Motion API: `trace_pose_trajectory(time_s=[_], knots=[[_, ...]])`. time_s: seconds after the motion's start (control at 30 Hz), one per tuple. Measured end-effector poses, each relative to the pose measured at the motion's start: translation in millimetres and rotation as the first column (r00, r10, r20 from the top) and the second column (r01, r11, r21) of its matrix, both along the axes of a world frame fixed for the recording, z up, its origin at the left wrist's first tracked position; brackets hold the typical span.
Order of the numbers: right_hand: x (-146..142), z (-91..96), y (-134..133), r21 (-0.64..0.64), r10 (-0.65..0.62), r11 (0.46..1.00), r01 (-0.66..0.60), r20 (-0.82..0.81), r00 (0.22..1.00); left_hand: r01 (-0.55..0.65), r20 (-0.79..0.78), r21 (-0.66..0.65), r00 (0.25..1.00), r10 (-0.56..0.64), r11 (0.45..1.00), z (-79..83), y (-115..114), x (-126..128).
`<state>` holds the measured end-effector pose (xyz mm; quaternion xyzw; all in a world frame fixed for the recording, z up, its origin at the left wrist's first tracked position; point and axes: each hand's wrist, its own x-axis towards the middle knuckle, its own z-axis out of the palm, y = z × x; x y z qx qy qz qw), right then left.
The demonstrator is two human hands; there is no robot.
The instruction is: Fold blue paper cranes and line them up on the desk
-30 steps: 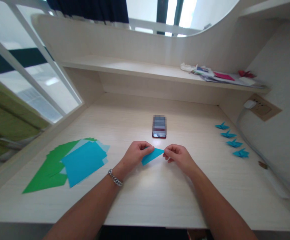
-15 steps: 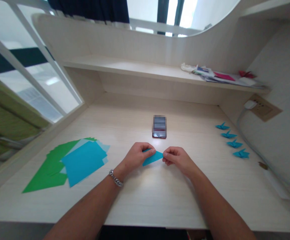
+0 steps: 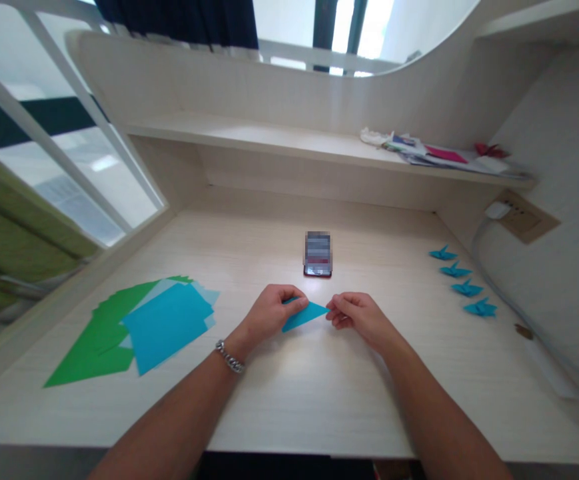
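Note:
A small folded piece of blue paper [image 3: 303, 315], triangular, lies between my two hands just above the pale wooden desk [image 3: 289, 393]. My left hand [image 3: 269, 312], with a metal bracelet on its wrist, pinches the paper's left end with curled fingers. My right hand [image 3: 358, 316] pinches the pointed right tip between thumb and fingers. Part of the paper is hidden under my left fingers.
A phone [image 3: 318, 253] lies just beyond my hands. A fanned stack of blue sheets [image 3: 166, 323] and green sheets [image 3: 96, 337] sits at the left. Several folded blue paper cranes [image 3: 462, 280] line the right side. A shelf with papers [image 3: 434, 155] runs above; a wall socket [image 3: 522, 215] and cable are at right.
The folded paper has stayed between my hands. My fingers have shifted slightly along it, and the hands sit a little closer together than a second ago.

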<state>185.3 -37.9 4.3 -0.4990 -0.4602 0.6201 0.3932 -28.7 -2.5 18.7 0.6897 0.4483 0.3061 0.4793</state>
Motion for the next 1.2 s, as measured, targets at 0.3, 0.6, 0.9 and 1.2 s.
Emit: trace_pose_trajectory(time_s=[0.3, 0.6, 0.9, 1.2], knots=[[-1, 0.2, -2, 0.115, 0.08, 0.988, -0.099, 0.159, 0.984, 0.033, -0.019, 0.007, 0.999, -0.033, 0.999, 1.4, -3, 2], [-13, -14.4, 2, 0.139, 0.098, 0.981, -0.138, 0.265, 0.959, 0.149, -0.155, 0.107, 0.979, -0.132, 0.983, -9.1, -8, 8], [-4, -10.0, 1, 0.121, 0.084, 0.986, -0.116, 0.245, 0.966, 0.073, -0.057, -0.01, 0.996, -0.073, 0.997, -5.2, -1, 3], [5, 0.5, 2, 0.12, -0.034, 0.992, 0.022, 0.1, 0.994, -0.028, 0.035, -0.031, 0.999, 0.029, 0.999, -4.6, 4, -4]])
